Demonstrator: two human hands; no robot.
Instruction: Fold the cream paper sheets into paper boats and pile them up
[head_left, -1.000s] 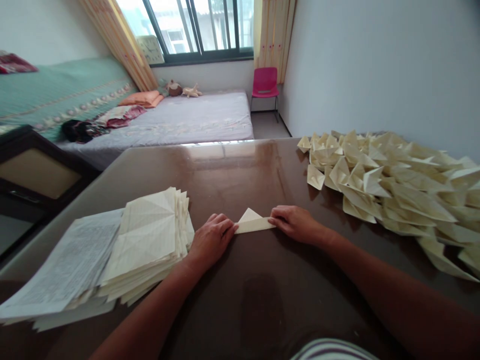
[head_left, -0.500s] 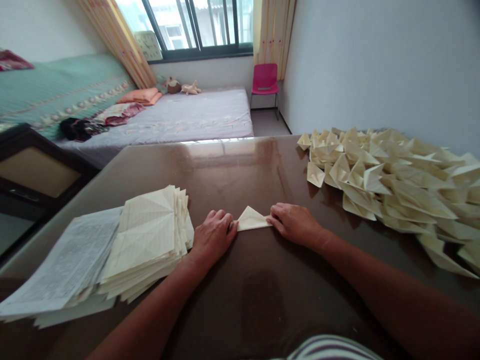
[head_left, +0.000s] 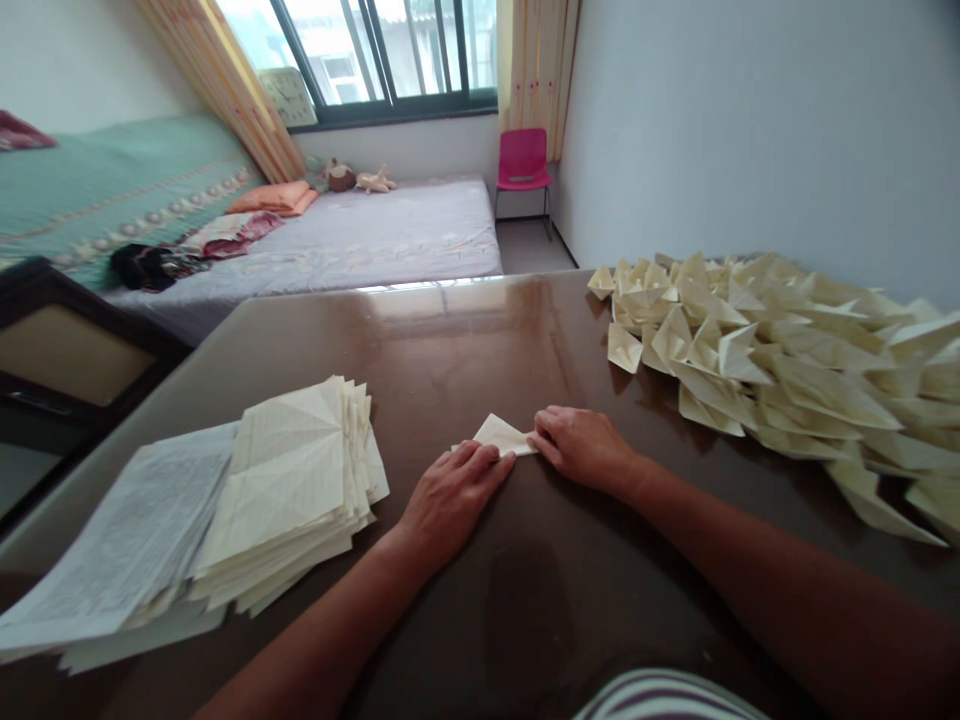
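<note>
Cream folded paper (head_left: 497, 432) lies on the brown table (head_left: 480, 350), between both hands. The left hand (head_left: 454, 490) covers its lower left part; the fingers are partly extended, and whether they grip or only press cannot be told. The right hand (head_left: 581, 445) is curled nearly closed, its fingertips pinching the right end and concealing that tip. The frame edge cuts off the pile of folded paper boats (head_left: 795, 370). Compared with half a second ago, the left hand is shifted inward from the left tip; the right hand remains at its end. The paper shows a triangular peak above a narrow, flat base.
</note>
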